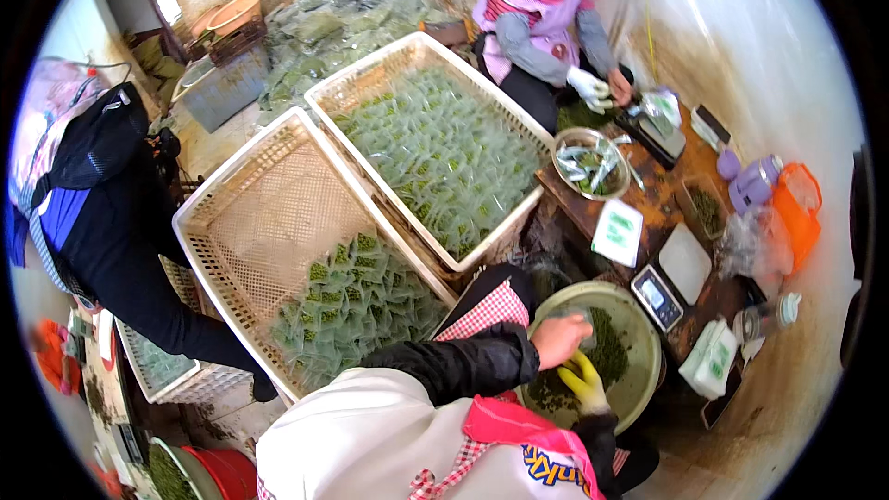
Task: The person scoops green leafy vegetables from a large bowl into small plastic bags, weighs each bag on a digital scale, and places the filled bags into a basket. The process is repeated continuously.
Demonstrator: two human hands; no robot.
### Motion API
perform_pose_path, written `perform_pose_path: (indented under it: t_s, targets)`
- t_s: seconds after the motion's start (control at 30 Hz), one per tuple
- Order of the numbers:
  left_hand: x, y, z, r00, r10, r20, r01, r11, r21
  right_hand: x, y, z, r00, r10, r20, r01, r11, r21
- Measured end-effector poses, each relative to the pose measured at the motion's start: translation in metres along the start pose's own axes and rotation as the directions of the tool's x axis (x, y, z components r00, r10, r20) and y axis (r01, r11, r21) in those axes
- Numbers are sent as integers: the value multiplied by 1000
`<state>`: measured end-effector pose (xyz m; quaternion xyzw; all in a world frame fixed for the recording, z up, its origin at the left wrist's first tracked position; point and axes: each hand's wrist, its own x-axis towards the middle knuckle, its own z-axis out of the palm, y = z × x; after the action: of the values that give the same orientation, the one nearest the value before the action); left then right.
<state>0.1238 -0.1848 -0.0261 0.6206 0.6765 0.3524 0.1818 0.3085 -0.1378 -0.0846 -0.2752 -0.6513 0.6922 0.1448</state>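
Note:
My bare left hand (561, 342) is above a large pale green basin (648, 368), holding what looks like a small clear plastic bag (585, 325). My right hand (589, 385), in a yellow glove, reaches into the basin just below the left, its fingertips close to it. Whether it pinches anything is too small to tell. Loose green tea-like leaves (611, 354) lie heaped in the basin. To the basin's right, a digital scale (656, 297) with a lit display and a white weighing plate (685, 264) rests on a rusty low table (642, 239).
Two white plastic crates (243, 208) (424, 48) hold many small filled packets (364, 298). A co-worker (538, 35) sits beyond, near a metal bowl of packets (590, 191) and another scale (656, 132). A person in dark clothes (125, 222) bends at left. White packs (618, 230) lie on the table.

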Motion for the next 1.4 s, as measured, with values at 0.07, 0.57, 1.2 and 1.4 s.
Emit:
perform_pose_path:
  t_s: [0.07, 0.57, 1.2, 1.4]
  targets:
    - [2, -19, 21, 998, 56, -39, -62, 982, -178, 25, 32, 11, 986, -60, 156, 157, 640, -752]
    - [18, -24, 23, 990, -132, 39, 137, 920, -367, -25, 66, -39, 937, 310, -163, -341, 700, -628]
    - [21, -34, 32, 994, -110, 17, 111, 962, -250, -9, 34, 26, 928, 371, 18, -362, 894, 265]
    - [18, -31, 38, 993, -103, 57, 114, 956, -269, -26, -89, 5, 940, 169, -298, 98, 702, 706]
